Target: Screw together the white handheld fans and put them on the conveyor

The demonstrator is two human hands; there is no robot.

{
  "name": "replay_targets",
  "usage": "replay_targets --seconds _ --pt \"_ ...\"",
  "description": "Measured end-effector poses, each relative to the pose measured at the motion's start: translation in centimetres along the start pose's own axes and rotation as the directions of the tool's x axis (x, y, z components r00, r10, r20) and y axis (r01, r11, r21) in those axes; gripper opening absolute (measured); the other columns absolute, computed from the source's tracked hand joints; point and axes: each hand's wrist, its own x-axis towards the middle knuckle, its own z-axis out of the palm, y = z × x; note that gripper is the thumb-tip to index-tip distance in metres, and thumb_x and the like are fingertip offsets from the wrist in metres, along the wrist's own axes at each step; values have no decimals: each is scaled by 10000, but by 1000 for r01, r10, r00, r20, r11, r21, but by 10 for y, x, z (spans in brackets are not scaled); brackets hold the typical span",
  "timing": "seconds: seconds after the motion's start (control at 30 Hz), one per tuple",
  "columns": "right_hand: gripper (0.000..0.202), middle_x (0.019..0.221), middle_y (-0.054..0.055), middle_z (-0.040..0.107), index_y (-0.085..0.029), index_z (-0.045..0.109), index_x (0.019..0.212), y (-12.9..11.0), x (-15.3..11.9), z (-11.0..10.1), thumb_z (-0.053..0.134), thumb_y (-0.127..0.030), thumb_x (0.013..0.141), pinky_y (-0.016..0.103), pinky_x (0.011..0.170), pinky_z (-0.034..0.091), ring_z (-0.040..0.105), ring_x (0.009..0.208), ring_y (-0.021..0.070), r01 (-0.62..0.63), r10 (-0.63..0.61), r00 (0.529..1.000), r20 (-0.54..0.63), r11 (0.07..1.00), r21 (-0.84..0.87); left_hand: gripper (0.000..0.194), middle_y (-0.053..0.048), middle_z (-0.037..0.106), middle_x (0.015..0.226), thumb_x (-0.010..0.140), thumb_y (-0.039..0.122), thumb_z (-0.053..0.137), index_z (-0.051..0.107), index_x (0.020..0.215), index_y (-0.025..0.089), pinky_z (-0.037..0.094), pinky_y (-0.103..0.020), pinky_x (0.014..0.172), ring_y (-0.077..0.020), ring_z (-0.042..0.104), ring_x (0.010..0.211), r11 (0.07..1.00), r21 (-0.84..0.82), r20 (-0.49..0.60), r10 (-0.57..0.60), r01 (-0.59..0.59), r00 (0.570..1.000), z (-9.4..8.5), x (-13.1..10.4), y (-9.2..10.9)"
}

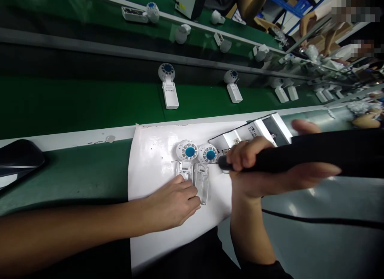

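Two small white fans (196,161) with blue centres sit side by side on a white sheet (150,167) laid over the green bench, round heads pointing away from the person and clear handles toward them. The left hand (171,203) lies flat on the sheet with its fingertips pressing down on the handles, fingers loosely spread, not wrapped around anything. The right hand (258,167) is closed around a thick black tool (300,155) with its tip right next to the head of the right-hand fan; a black cable (324,220) trails off it to the right. Just behind that hand is a grey box (270,129) with printing on top. Further back, more of the same fans (168,85) lie spaced out on the green belt (75,103), and a dark tray (18,157) sits at the left edge. Other people's arms (249,3) show at the far side.
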Motion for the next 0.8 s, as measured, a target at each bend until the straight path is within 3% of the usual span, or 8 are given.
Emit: replay_targets --seconds 0.1,0.3,0.57,0.8 --pt "475 527 -126 466 -355 603 1175 2 -11 16 646 -773 954 268 329 369 345 314 124 -99 86 989 116 989 106 242 -13 683 861 1109 258 645 652 877 190 348 -391 812 -207 619 845 1000 -3 8 -1 1 1000 -1 2 1" --pt "448 524 -116 488 -331 563 1137 23 -20 23 672 -729 961 275 332 356 354 318 131 -144 121 981 153 978 151 272 -14 686 848 1115 265 626 644 854 192 344 -395 809 -205 611 828 1000 13 -22 4 -4 1000 0 4 1" --pt "448 501 -116 475 -337 528 1078 33 -23 24 678 -736 942 274 329 306 338 307 135 -166 148 981 129 975 147 286 -12 680 835 1122 271 603 644 852 187 353 -393 801 -200 611 821 999 34 -44 11 -9 999 3 3 0" --pt "453 507 -117 483 -327 556 1101 31 -23 25 666 -739 948 274 330 337 342 306 130 -132 119 989 90 979 158 274 -8 685 851 1120 281 625 641 861 191 362 -389 794 -199 614 833 1000 19 -27 0 0 1000 2 2 0"
